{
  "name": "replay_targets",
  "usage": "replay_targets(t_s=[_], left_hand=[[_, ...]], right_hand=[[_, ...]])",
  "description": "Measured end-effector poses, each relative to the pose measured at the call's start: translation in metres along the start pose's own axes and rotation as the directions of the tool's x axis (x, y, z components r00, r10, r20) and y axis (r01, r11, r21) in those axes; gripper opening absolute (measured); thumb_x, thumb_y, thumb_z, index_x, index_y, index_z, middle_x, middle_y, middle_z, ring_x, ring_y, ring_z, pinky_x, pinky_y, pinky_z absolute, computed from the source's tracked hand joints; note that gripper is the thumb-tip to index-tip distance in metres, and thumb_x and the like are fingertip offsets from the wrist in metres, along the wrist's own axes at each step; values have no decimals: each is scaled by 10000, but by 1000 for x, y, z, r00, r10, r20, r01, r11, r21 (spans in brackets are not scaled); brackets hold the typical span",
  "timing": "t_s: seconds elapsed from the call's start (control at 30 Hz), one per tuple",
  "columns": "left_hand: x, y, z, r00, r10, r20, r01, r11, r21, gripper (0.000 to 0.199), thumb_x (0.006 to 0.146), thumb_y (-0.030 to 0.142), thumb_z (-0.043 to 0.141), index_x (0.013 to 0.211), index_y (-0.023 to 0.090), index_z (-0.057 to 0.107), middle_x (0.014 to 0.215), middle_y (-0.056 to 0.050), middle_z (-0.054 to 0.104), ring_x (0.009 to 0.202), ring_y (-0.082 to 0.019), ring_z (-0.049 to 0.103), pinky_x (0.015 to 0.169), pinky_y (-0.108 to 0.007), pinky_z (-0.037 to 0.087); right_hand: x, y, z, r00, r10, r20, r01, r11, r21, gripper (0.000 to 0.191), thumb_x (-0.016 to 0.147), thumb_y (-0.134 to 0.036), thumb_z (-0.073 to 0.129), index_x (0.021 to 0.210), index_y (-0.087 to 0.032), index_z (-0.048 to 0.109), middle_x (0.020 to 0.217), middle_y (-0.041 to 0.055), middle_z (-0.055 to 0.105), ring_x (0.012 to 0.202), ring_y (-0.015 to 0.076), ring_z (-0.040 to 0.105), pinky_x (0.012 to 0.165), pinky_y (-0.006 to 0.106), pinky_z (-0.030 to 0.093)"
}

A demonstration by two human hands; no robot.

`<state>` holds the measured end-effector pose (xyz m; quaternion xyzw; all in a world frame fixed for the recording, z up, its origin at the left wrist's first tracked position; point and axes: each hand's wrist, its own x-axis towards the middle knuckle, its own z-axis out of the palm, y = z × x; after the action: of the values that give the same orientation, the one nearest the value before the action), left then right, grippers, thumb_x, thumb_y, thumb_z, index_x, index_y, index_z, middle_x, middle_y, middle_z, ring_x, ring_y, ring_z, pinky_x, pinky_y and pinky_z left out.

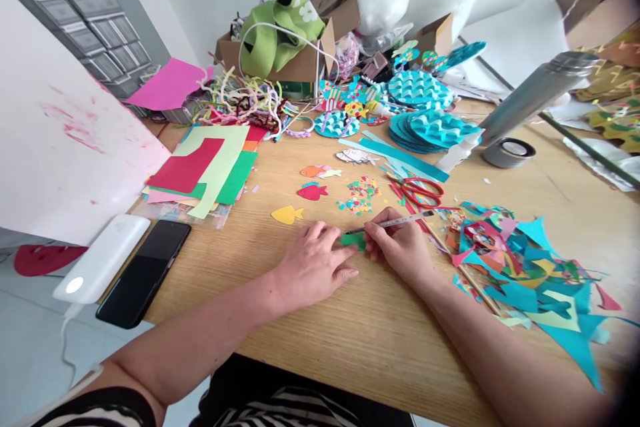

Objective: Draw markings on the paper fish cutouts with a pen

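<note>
Bright pic, you've got soft, diffuse light, source out of shot. Desk (370, 340) washed out nr its right edge, pale sheen. Faint soft shadows under your left hand (315, 261) & right hand (403, 243). Pen (405, 219) & yellow fish (287, 215) fairly crisp. Flask (537, 97), desk's far right corner: streaky highlights, wide-angle lean. Your forearms (200, 340) look stretched twd near edge. White spot on power bank (107, 247), left edge, blown out. Beyond right edge: soft focus, dark blurry vignette.

Head view, forward-down over the table (390, 340)
</note>
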<state>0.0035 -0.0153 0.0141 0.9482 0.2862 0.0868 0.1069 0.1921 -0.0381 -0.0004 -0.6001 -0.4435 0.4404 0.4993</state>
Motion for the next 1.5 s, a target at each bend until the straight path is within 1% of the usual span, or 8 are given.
replay_targets(t_s=[0.17, 0.37, 0.6, 0.8, 0.97, 1.1, 1.23, 1.5], left_hand=[[-1, 2, -4, 1000, -4, 30, 3, 1000, 20, 379, 930, 443, 582, 1263, 265, 617, 1159, -71, 556, 1105, -279, 449, 988, -449, 424], [-2, 3, -6, 997, -1, 72, -3, 999, 52, 368, 944, 440, 557, 1265, 267, 607, 1136, -64, 556, 1101, -272, 441, 995, -450, 415], [-1, 4, -5, 996, -3, 94, -3, 998, 64, 384, 955, 437, 540, 1295, 264, 587, 1147, -68, 548, 1118, -265, 431, 1008, -439, 406], [-2, 5, -2, 998, -28, 63, 24, 998, 63, 371, 959, 418, 539, 1290, 260, 592, 1208, -67, 542, 1149, -274, 423, 1015, -437, 405], [-1, 7, -2, 997, -26, 66, 22, 998, 65, 360, 966, 407, 529, 1284, 252, 593, 1163, -52, 575, 1114, -268, 436, 1006, -433, 413], [-2, 8, -2, 998, -41, 55, 37, 997, 67, 362, 955, 412, 549, 1282, 263, 594, 1181, -49, 567, 1104, -276, 442, 976, -434, 430], [-3, 9, 1, 998, -47, 38, 43, 995, 88, 348, 949, 408, 560, 1267, 273, 600, 1199, -55, 563, 1103, -278, 448, 952, -437, 440], [-4, 11, 6, 999, -41, 33, 35, 986, 163, 368, 946, 392, 572, 1281, 240, 577, 1159, -61, 588, 1121, -281, 457, 946, -431, 436]], right_hand=[[0, 2, 0, 1000, -17, -1, 17, 1000, -26, 322, 745, -447, 721, 686, -220, 501, 485, -40, 580, 343, 109, 528, 331, 201, 400], [2, 12, -2, 1000, -28, 7, 28, 999, -42, 303, 780, -442, 707, 722, -215, 514, 513, -37, 594, 363, 111, 541, 339, 200, 424], [2, 14, -3, 999, -40, 20, 41, 998, -48, 260, 799, -384, 693, 726, -213, 511, 523, -37, 589, 379, 108, 544, 348, 197, 435], [1, 11, -2, 999, -23, 22, 24, 998, -56, 248, 796, -378, 683, 725, -216, 509, 513, -42, 590, 359, 108, 541, 339, 195, 421], [1, 11, -2, 1000, -20, 20, 21, 998, -58, 239, 787, -369, 683, 721, -220, 508, 507, -44, 587, 355, 108, 539, 339, 195, 417], [1, 10, -3, 999, -22, 27, 24, 998, -60, 229, 792, -366, 671, 721, -223, 508, 509, -44, 588, 357, 109, 540, 341, 197, 418], [1, 9, -2, 999, -21, 26, 22, 998, -62, 234, 783, -368, 674, 713, -225, 503, 501, -46, 582, 356, 112, 541, 339, 200, 422], [1, 8, -2, 1000, -10, 23, 12, 997, -78, 253, 784, -392, 676, 716, -226, 498, 504, -43, 581, 368, 119, 546, 340, 205, 420]])
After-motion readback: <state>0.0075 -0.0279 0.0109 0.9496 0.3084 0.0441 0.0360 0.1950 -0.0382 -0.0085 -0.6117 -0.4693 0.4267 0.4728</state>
